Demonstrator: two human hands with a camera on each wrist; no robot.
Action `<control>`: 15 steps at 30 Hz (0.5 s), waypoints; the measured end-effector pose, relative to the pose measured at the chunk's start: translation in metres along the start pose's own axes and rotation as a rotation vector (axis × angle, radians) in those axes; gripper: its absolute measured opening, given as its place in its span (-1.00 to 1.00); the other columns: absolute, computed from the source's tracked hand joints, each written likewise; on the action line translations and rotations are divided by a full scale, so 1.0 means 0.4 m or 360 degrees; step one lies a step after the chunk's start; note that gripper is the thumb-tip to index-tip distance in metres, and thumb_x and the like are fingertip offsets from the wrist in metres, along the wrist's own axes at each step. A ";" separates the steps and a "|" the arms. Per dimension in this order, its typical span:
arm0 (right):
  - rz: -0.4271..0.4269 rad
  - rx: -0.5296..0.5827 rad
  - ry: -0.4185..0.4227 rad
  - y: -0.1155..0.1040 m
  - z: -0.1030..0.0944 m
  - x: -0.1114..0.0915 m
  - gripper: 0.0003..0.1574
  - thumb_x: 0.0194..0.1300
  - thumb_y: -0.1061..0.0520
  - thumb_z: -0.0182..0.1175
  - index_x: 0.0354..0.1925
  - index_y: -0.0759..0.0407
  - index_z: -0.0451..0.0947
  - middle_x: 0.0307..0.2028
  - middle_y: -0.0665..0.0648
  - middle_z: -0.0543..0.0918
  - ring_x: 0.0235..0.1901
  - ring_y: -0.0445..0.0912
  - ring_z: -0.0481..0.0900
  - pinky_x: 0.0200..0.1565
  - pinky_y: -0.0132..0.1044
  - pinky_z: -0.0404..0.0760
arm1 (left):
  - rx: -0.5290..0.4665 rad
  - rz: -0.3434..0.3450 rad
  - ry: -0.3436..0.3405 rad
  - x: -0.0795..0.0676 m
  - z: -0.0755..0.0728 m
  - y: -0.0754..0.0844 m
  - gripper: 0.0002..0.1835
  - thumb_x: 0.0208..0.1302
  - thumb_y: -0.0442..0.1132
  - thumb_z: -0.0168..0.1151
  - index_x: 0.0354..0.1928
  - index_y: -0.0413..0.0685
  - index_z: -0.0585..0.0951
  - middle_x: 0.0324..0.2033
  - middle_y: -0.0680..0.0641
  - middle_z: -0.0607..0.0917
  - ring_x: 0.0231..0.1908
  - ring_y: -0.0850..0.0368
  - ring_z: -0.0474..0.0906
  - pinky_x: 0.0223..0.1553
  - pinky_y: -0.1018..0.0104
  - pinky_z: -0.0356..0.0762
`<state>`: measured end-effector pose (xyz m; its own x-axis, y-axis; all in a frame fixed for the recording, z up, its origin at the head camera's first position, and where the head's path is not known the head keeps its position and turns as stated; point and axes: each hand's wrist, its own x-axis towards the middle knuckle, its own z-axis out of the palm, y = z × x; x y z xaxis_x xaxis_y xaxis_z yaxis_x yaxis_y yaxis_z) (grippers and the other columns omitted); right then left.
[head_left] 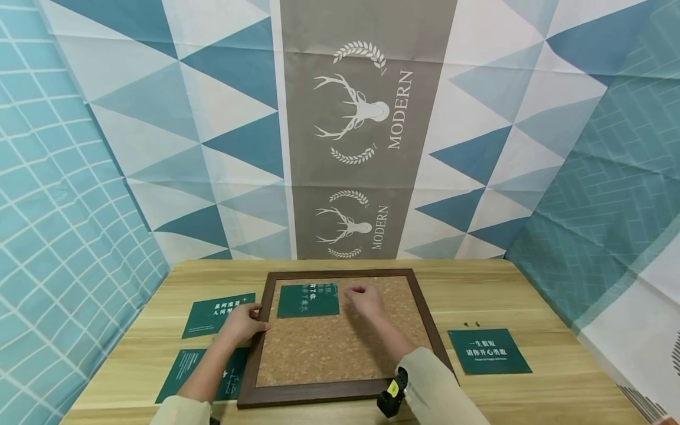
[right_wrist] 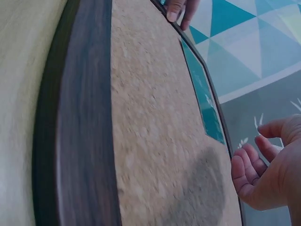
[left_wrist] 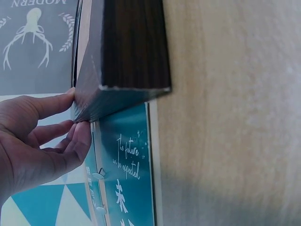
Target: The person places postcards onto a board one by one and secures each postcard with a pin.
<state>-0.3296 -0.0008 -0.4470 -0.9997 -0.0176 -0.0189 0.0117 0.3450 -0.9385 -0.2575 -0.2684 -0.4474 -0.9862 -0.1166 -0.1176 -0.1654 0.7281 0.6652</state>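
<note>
A cork board (head_left: 347, 348) in a dark brown frame lies on the wooden table. Near its upper left, a green card (head_left: 308, 304) with white writing rests on the cork. My left hand (head_left: 241, 321) holds the board's left edge, thumb and fingers at the frame (left_wrist: 134, 47) in the left wrist view. Just right of the card, my right hand (head_left: 366, 301) hovers over the cork. Its fingers are loosely bent, and I see nothing held in them; in the right wrist view the hand (right_wrist: 273, 165) stands apart from the card (right_wrist: 204, 96).
To the left lie a green card (head_left: 204, 319) and another green card (head_left: 177, 369) lower down, partly covered by the left arm. At the right is a green card (head_left: 489, 352), with two small brass-coloured pieces (head_left: 466, 324) above it. A patterned cloth (head_left: 345, 177) hangs behind the table.
</note>
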 end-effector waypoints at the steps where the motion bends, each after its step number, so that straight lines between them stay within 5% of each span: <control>1: 0.0004 0.0013 -0.0006 0.001 -0.007 0.002 -0.75 0.25 0.17 0.17 -0.18 0.34 0.59 -0.27 0.23 0.63 -0.31 -0.06 0.56 -0.32 -0.32 0.53 | -0.0003 -0.0006 -0.0001 0.001 0.000 0.001 -0.36 0.17 -0.30 0.26 0.25 -0.44 0.31 0.04 -0.44 0.50 0.04 -0.34 0.44 -0.09 -0.04 0.54; 11: 0.0020 -0.0023 -0.0003 0.023 -0.064 0.010 -0.74 0.25 0.14 0.18 -0.17 0.29 0.59 -0.26 0.19 0.63 -0.30 -0.07 0.57 -0.31 -0.31 0.55 | -0.0025 -0.0020 0.0000 0.000 0.001 0.000 -0.37 0.19 -0.31 0.25 0.26 -0.46 0.30 0.07 -0.46 0.47 0.06 -0.35 0.43 -0.08 -0.04 0.54; 15: -0.0008 -0.0006 -0.0004 0.016 -0.096 0.009 -0.73 0.27 0.16 0.16 -0.17 0.34 0.59 -0.26 0.24 0.64 -0.27 0.10 0.61 -0.25 -0.18 0.61 | -0.0007 -0.0015 -0.0016 0.003 0.001 0.002 -0.36 0.19 -0.31 0.24 0.26 -0.46 0.29 0.06 -0.46 0.48 0.04 -0.35 0.44 -0.09 -0.03 0.55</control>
<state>-0.3340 0.0373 -0.4400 -0.9996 -0.0219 -0.0152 0.0066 0.3485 -0.9373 -0.2590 -0.2677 -0.4471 -0.9844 -0.1170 -0.1313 -0.1751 0.7241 0.6671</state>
